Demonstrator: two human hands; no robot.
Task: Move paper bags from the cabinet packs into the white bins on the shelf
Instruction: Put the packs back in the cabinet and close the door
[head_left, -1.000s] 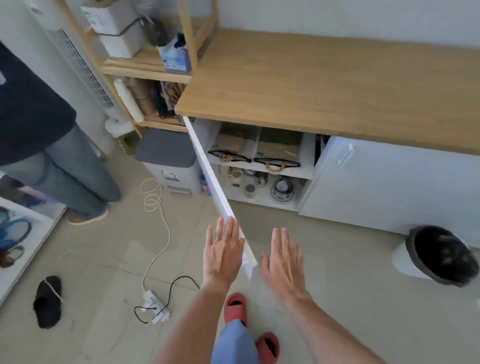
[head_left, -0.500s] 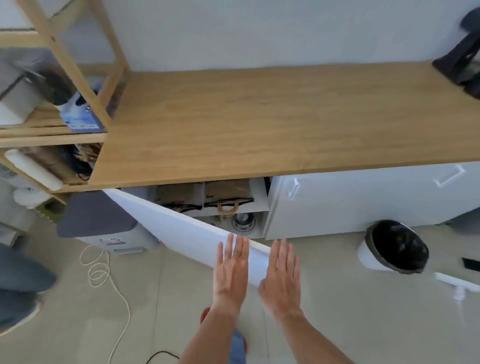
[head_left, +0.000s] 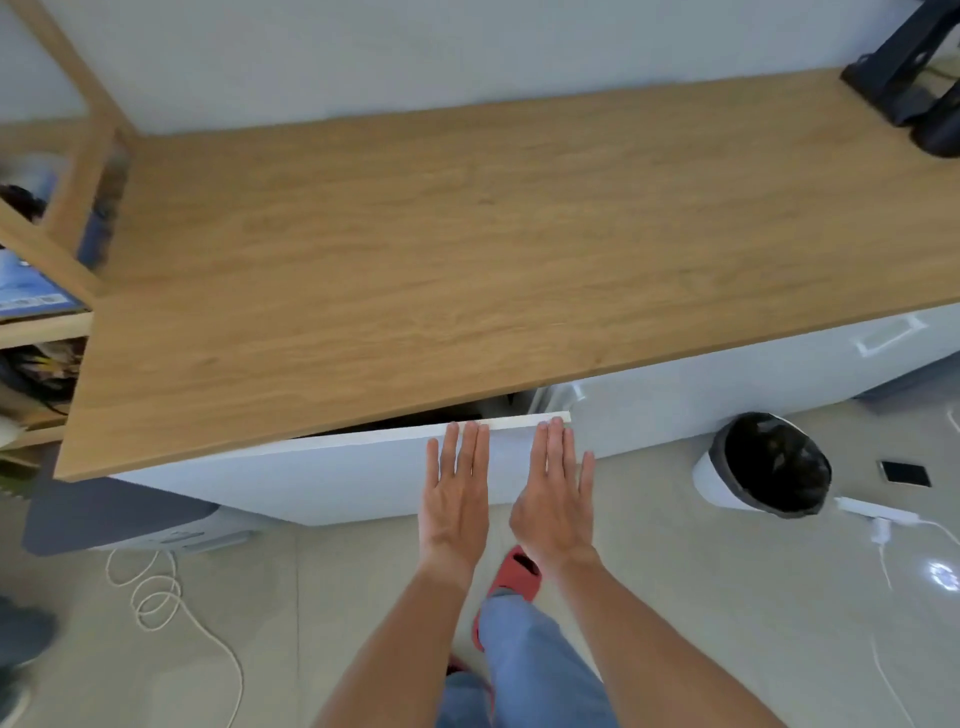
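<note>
both hands are stretched out flat in front of the white cabinet door (head_left: 332, 473), palms down and fingers straight and together, holding nothing. the left hand (head_left: 457, 493) sits just left of the right hand (head_left: 556, 499), a narrow gap between them; their fingertips reach up to the door's top edge, though whether they actually touch the panel or only float in front of it cannot be told from this angle. the door stands slightly ajar under the wooden countertop (head_left: 467, 249) — a thin dark slit shows between its top edge and the underside of the counter, and nothing of the cabinet's inside can be made out through it, so the paper bags and the white bins are out of sight. to the right of the door is a shut white cabinet front (head_left: 727, 384) with a handle further along. on the pale tiled floor (head_left: 675, 597), near the right side, a white waste bin (head_left: 769, 467) lined with a black bag stands tilted toward the camera, and a white cable (head_left: 883, 525) runs beside it. on the left a grey-topped box (head_left: 114, 514) sits low beside the door, with a loose coil of pale cord (head_left: 156, 592) on the floor in front of it. a wooden shelf frame (head_left: 78, 156) rises at the far left edge of the counter, blurred. below the forearms — blue trouser legs and a red slipper (head_left: 514, 571).
</note>
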